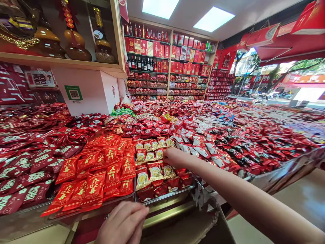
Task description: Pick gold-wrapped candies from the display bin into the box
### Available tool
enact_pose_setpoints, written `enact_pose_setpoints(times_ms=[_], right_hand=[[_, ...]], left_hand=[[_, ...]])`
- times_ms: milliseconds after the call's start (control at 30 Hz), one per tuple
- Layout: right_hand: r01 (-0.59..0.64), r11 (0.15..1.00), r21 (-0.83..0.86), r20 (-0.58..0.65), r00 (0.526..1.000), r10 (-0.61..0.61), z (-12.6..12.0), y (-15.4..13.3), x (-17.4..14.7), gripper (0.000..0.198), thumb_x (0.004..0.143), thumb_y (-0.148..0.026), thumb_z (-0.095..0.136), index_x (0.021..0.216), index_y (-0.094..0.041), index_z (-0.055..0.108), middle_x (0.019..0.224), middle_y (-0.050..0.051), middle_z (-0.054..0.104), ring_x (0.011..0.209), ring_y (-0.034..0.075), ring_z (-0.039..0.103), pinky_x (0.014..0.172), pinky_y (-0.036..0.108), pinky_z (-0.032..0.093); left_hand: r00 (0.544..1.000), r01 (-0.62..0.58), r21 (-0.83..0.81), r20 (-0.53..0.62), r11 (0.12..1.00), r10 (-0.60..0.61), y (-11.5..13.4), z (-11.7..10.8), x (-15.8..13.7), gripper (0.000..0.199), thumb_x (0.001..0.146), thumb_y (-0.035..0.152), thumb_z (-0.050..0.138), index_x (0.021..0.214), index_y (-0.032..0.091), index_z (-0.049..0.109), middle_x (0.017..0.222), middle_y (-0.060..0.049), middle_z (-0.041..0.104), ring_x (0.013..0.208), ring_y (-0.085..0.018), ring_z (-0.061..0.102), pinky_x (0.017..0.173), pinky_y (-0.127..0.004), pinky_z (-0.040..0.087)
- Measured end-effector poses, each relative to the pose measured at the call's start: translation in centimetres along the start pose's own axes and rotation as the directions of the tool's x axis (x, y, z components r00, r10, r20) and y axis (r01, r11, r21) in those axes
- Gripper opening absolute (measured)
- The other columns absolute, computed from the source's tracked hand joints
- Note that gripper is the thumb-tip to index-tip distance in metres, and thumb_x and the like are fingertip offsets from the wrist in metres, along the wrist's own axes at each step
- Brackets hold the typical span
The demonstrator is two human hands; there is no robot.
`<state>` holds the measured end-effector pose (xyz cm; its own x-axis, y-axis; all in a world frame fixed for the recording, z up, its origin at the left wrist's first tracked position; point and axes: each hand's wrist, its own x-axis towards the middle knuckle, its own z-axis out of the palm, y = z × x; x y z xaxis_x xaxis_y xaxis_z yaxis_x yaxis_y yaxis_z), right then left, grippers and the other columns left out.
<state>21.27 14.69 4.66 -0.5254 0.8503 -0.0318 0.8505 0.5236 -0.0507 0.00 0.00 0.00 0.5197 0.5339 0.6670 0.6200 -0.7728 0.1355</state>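
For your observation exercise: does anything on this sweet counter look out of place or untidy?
A small patch of green-wrapped sweets sits alone amid red packets near the white box. Otherwise nothing stands out; the right hand rests on the durian-picture packets.

Red packets (93, 183) with gold characters; gold-and-red durian packets (154, 171).

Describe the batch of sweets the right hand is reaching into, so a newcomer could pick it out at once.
Start at the long sweet counter, at its near metal edge. The right hand rests on a narrow strip of red-and-gold packets showing a yellow fruit picture. The bright red packets with gold characters to their left carry no picture, and the packets to the right are white and red.
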Motion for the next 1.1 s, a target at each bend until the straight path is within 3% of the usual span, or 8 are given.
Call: enact_pose_setpoints(times_ms=[33, 100, 200, 300, 467, 667, 833, 1100], right_hand=[[0.002, 1.000, -0.006, -0.003, 1.000, -0.002, 0.1, 0.0, 0.0, 0.019, 0.078, -0.017, 0.050, 0.086, -0.013, 0.067, 0.087, 0.011, 0.068, 0.081, 0.021, 0.061, 0.064, 0.024, 0.038], [0.009, 1.000, -0.017, -0.006, 1.000, -0.009, 0.1, -0.1, 0.0, 0.020, 0.078, -0.017, 0.049, 0.086, -0.012, 0.067, 0.087, 0.011, 0.068, 0.081, 0.022, 0.061, 0.064, 0.025, 0.039], [0.017, 0.999, -0.029, -0.005, 1.000, -0.018, 0.0, -0.2, -0.1, 0.021, 0.078, -0.017, 0.049, 0.088, -0.012, 0.067, 0.087, 0.012, 0.068, 0.081, 0.022, 0.062, 0.063, 0.025, 0.039], [0.024, 0.999, -0.031, -0.010, 1.000, -0.024, 0.0, -0.1, -0.3, 0.021, 0.078, -0.018, 0.049, 0.088, -0.013, 0.067, 0.087, 0.012, 0.068, 0.080, 0.021, 0.062, 0.063, 0.025, 0.040], [0.035, 0.999, -0.012, -0.024, 0.999, -0.036, 0.3, -0.1, -0.5, 0.022, 0.076, -0.019, 0.049, 0.088, -0.014, 0.067, 0.085, 0.011, 0.068, 0.080, 0.021, 0.062, 0.061, 0.024, 0.040], [0.030, 1.000, 0.008, -0.038, 0.999, -0.029, -1.2, 0.6, -1.2, 0.023, 0.078, -0.016, 0.045, 0.085, -0.014, 0.067, 0.084, 0.009, 0.069, 0.077, 0.019, 0.061, 0.060, 0.023, 0.038], [-0.003, 1.000, 0.012, 0.000, 1.000, 0.003, -2.3, 2.3, -3.0, 0.022, 0.073, -0.017, 0.053, 0.089, -0.016, 0.067, 0.084, 0.006, 0.069, 0.074, 0.017, 0.061, 0.058, 0.021, 0.038], [-0.055, 0.998, -0.043, 0.018, 0.998, 0.056, -0.8, 2.6, -3.0, 0.022, 0.067, -0.014, 0.055, 0.086, -0.015, 0.067, 0.085, 0.009, 0.068, 0.078, 0.023, 0.062, 0.060, 0.025, 0.041]], left_hand=[[0.995, -0.011, 0.051, 0.102, 0.999, 0.006, -0.1, -0.1, 1.8, 0.030, 0.082, 0.012, 0.048, 0.111, 0.019, 0.052, 0.102, -0.008, 0.067, 0.098, -0.017, 0.060, 0.086, -0.028, 0.047], [0.934, 0.085, 0.185, 0.328, 0.979, -0.143, -0.5, 0.4, 5.4, 0.034, 0.086, 0.017, 0.039, 0.118, 0.017, 0.052, 0.123, -0.012, 0.058, 0.114, -0.020, 0.051, 0.096, -0.037, 0.042], [0.880, 0.143, 0.256, 0.409, 0.956, -0.242, -1.0, 2.4, 9.1, 0.042, 0.086, 0.027, 0.037, 0.121, 0.007, 0.050, 0.129, -0.022, 0.050, 0.119, -0.030, 0.046, 0.098, -0.048, 0.037], [0.846, 0.148, 0.272, 0.463, 0.951, -0.265, -0.9, 3.8, 10.0, 0.049, 0.087, 0.035, 0.035, 0.124, 0.005, 0.048, 0.129, -0.024, 0.050, 0.119, -0.034, 0.044, 0.098, -0.053, 0.034], [0.809, 0.160, 0.302, 0.505, 0.940, -0.300, 0.1, 3.4, 9.3, 0.055, 0.089, 0.041, 0.027, 0.128, 0.006, 0.042, 0.132, -0.024, 0.045, 0.122, -0.034, 0.041, 0.100, -0.055, 0.029], [0.803, 0.133, 0.305, 0.525, 0.943, -0.283, 0.6, 3.3, 9.4, 0.051, 0.086, 0.050, 0.027, 0.130, 0.026, 0.041, 0.138, -0.014, 0.041, 0.125, -0.033, 0.037, 0.101, -0.059, 0.022], [0.795, 0.149, 0.329, 0.521, 0.933, -0.310, 0.5, 3.7, 9.2, 0.049, 0.086, 0.046, 0.035, 0.130, 0.024, 0.041, 0.138, -0.015, 0.041, 0.125, -0.035, 0.035, 0.101, -0.061, 0.021], [0.794, 0.147, 0.348, 0.516, 0.926, -0.320, 0.9, 3.9, 9.2, 0.053, 0.084, 0.045, 0.038, 0.130, 0.018, 0.041, 0.138, -0.018, 0.039, 0.126, -0.036, 0.033, 0.100, -0.062, 0.021]])
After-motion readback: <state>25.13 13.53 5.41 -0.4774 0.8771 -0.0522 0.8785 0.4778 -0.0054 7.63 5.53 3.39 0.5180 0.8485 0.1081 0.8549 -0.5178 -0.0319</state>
